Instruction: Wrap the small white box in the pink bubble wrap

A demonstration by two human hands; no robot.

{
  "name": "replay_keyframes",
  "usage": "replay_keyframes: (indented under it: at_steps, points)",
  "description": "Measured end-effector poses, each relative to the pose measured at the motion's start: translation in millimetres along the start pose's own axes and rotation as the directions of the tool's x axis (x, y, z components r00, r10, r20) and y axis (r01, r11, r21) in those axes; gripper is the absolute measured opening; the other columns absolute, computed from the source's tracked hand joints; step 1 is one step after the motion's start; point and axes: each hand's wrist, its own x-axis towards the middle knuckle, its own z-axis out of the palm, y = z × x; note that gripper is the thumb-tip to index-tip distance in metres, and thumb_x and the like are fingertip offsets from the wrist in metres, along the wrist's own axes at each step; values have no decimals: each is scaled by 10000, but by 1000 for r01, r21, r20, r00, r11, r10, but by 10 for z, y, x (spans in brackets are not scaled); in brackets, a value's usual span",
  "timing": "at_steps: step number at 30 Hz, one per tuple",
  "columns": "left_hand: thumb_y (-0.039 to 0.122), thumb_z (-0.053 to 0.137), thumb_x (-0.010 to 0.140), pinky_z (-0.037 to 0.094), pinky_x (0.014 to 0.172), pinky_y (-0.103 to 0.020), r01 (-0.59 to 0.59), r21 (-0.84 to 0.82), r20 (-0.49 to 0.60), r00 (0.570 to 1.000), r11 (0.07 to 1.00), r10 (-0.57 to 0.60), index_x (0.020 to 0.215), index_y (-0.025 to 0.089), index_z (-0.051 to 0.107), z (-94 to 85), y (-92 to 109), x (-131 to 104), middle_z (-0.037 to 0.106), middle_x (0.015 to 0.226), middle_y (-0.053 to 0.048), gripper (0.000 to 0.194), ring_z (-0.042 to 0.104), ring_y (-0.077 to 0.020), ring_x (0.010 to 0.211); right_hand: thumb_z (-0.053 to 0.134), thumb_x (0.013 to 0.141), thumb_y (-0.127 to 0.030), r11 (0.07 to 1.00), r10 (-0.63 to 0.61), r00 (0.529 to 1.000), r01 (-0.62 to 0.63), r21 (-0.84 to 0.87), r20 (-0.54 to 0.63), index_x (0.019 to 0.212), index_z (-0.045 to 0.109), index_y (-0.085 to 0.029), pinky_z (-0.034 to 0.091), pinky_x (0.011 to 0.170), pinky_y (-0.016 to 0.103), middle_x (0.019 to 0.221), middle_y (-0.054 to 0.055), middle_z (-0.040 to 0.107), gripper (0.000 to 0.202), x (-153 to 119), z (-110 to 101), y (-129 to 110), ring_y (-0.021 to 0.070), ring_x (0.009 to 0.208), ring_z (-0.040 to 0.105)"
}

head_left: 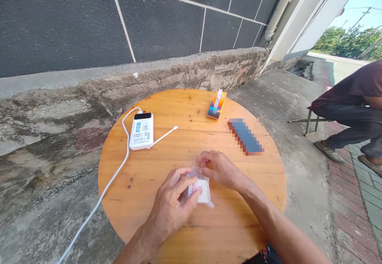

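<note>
A small white packet in a clear plastic bag (203, 195) is on the round wooden table, in front of me. My left hand (176, 192) grips it from the left, thumb and fingers pressed on its face. At the bag's upper edge, my right hand (217, 168) is closed in a pinch on the thin plastic. The exact spot between its fingertips is partly hidden. What lies inside the bag is pale and blurred, with a faint pinkish mark.
The wooden table (170, 113) bears a white power bank (142, 132) with cables at left, an orange tape dispenser (217, 104) at the back and a dark pixelated phone-shaped object (246, 136) at right. A seated person (352, 109) is beyond, at right. A dark wall (161, 21) stands behind.
</note>
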Motion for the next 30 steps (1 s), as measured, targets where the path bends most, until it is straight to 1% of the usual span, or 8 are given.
replay_keyframes:
  at_steps: [4,7,10,14,17,19,23,30]
  points:
    - [194,599,810,545,805,-300,18,-15,3,1000,1000,-18,927,225,659,8,0,6,631,1076,-81,135,633,-191,972,572,794,-70,993,-116,993,116,26,24,862,696,-204,451,770,287,828,6,700,195,-13,-26,20,153,800,610]
    - [196,594,815,550,771,-275,40,-34,20,999,999,-40,927,228,660,2,16,5,618,1099,-78,133,640,-172,932,577,819,-78,975,-219,975,218,41,20,841,698,-209,447,811,305,835,11,694,180,-8,-32,51,160,839,602]
    - [198,584,826,551,737,-257,44,-42,37,998,998,-43,930,233,654,-5,27,13,606,1145,-77,130,646,-150,876,584,833,-94,966,-259,965,258,32,44,822,700,-212,450,796,300,833,18,680,166,37,-18,78,162,849,597]
    - [191,587,823,539,828,-301,19,-30,40,999,999,-18,949,233,648,-6,11,26,606,1209,-81,146,638,-178,965,615,807,-91,965,-253,966,256,-57,59,856,704,-218,437,798,289,855,17,667,163,117,34,109,164,868,595]
    - [166,589,821,514,880,-328,-12,-28,62,998,1000,14,995,230,630,-2,-19,28,652,1137,-70,191,613,-195,1027,638,795,-106,965,-227,973,231,-127,43,885,691,-210,422,823,297,882,23,660,148,147,61,124,167,873,595]
    - [159,585,823,508,874,-332,-14,-31,78,997,999,17,1019,230,617,2,-34,30,674,1082,-58,211,609,-195,1016,651,783,-110,969,-208,977,211,-132,37,890,682,-200,419,804,288,878,23,656,143,151,63,129,161,846,593]
    - [174,571,827,505,863,-342,31,-26,106,994,999,-28,1010,230,616,3,-33,40,667,1124,-62,196,607,-202,1008,681,748,-117,976,-186,982,188,-109,28,871,657,-187,409,730,253,840,5,638,144,145,53,143,139,772,576]
    - [192,560,831,506,843,-339,63,-31,120,991,998,-59,1004,225,622,-7,-19,48,669,1113,-68,187,609,-201,973,706,727,-145,968,-205,979,203,-145,2,881,630,-184,394,730,256,861,12,625,176,164,98,168,144,782,562]
